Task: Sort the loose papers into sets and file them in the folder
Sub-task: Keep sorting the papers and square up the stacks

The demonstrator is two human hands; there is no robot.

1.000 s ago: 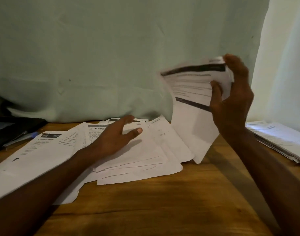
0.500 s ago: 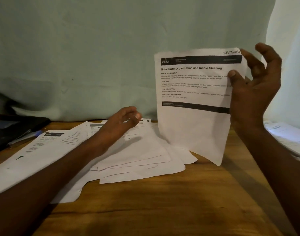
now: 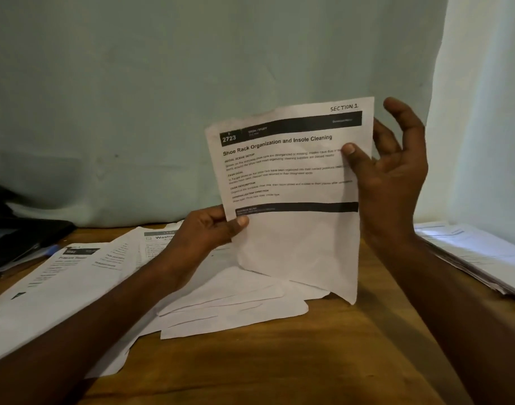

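White printed paper is what the step turns on: one sheet (image 3: 294,182), headed "Shoe Rack Organization and Insole Cleaning" and marked "SECTION 1" by hand at its top corner, is held upright above the wooden desk (image 3: 279,361). It is pinched at its lower near edge by the left hand (image 3: 209,232), thumb in front, and at its far side edge by the thumb of the right hand (image 3: 393,176), whose other fingers are spread loosely behind the sheet. Neither hand is clenched on anything else.

Below and to the left of the held sheet, the loose papers (image 3: 133,276) lie fanned and overlapping on the desk. To the right of it, a neater stack (image 3: 478,255) rests at the desk edge. Far to the left of it, a dark folder-like object (image 3: 25,238) is partly seen; whether it is the folder cannot be told.

The step appears to be reading the section mark so the sheet can be assigned to its set. It is best done with the sheet kept flat and taut between both pinches, the heading left uncovered by the thumbs. The creased lower corner should be kept from catching on the fanned pile when the sheet is laid down squarely.
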